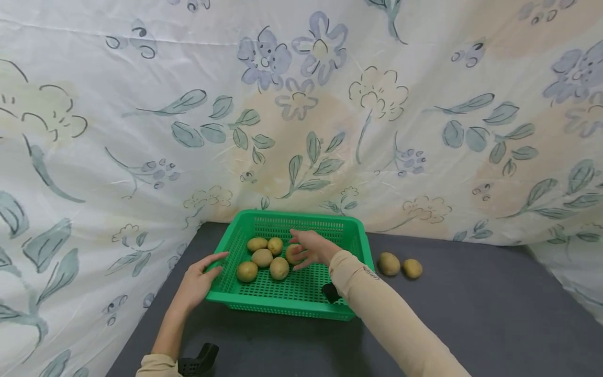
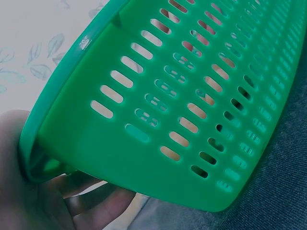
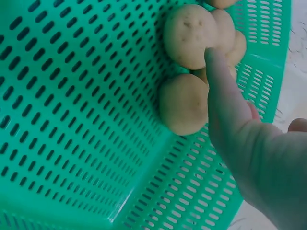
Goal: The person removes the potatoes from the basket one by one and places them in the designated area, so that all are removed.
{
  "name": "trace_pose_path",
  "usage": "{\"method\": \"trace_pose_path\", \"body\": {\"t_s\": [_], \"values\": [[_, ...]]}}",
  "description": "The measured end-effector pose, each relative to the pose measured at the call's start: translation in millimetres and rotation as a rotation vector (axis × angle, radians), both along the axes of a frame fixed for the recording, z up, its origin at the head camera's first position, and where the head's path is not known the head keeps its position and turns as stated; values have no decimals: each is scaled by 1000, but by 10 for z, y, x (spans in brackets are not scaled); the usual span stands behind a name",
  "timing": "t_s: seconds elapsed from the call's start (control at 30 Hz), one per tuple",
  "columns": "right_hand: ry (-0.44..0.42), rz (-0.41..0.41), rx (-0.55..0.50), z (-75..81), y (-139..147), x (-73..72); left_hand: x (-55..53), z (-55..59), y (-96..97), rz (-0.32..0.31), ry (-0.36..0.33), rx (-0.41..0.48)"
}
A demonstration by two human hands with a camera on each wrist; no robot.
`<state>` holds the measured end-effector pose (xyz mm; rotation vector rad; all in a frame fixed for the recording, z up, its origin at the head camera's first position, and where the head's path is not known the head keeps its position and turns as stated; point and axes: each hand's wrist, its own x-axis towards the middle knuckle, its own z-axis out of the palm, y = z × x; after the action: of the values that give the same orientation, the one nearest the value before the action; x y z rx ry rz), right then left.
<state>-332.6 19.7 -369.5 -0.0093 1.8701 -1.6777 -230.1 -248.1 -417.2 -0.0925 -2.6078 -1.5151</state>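
A green perforated plastic basket (image 1: 287,303) stands on the dark tabletop, with several potatoes (image 1: 279,268) gathered in its left and middle part. My left hand (image 1: 198,280) holds the basket's left rim; in the left wrist view its fingers (image 2: 103,208) bend beneath the rim. Inside the basket, my right hand (image 1: 313,246) hovers over the rightmost potato (image 1: 293,254), fingers spread and partly covering it. From the right wrist view, that potato (image 3: 184,104) lies beside the extended thumb side of the hand, and nothing shows gripped.
Two loose potatoes, a larger one (image 1: 389,264) and a smaller one (image 1: 412,268), lie on the dark tabletop (image 1: 480,298) right of the basket. A floral curtain (image 1: 301,131) hangs behind and to the left of the table.
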Motion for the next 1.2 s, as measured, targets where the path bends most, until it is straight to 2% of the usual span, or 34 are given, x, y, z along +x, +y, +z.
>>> {"method": "trace_pose_path", "body": {"t_s": [0.2, 0.43, 0.63, 0.87, 1.2], "values": [[1, 40, 7, -113, -68, -2, 0, -19, 20, -4, -8, -3], [6, 63, 72, -187, -45, -18, -10, -46, 54, -8, -19, 15], [16, 65, 113, -197, -11, -32, -26, -43, 73, -1, -12, 20], [10, 123, 130, -218, -32, -6, -12, -74, 66, 7, -14, 26], [3, 98, 146, -212, -57, 30, -4, -69, 41, 17, -6, 29]]}}
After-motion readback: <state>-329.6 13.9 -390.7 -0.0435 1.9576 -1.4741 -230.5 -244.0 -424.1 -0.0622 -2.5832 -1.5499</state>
